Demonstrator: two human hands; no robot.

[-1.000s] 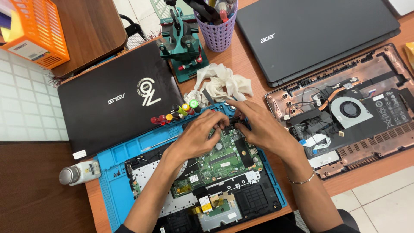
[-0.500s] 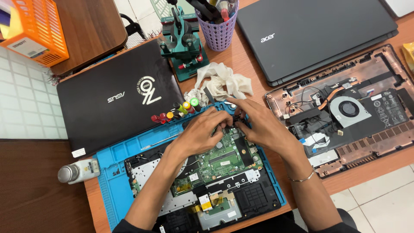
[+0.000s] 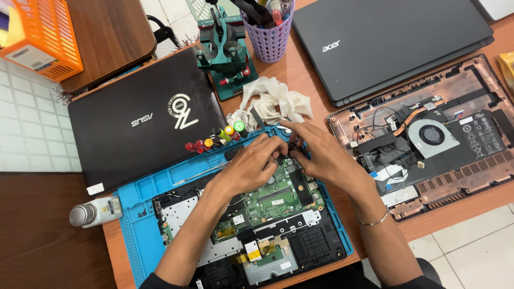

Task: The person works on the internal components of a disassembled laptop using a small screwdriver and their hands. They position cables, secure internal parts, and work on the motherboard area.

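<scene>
The opened laptop (image 3: 257,225) lay on the blue mat (image 3: 134,214) at the surface's near edge; the left hand (image 3: 251,166) and right hand (image 3: 321,155) met over its green board's (image 3: 273,195) far end, fingers curled; whether they gripped anything, I cannot tell.

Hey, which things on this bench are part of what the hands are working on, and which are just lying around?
In hand:
left hand
right hand
green motherboard
opened laptop base
blue repair mat

Lying about:
closed black laptops
second opened chassis
white cloth
purple tool cup
orange basket
</scene>
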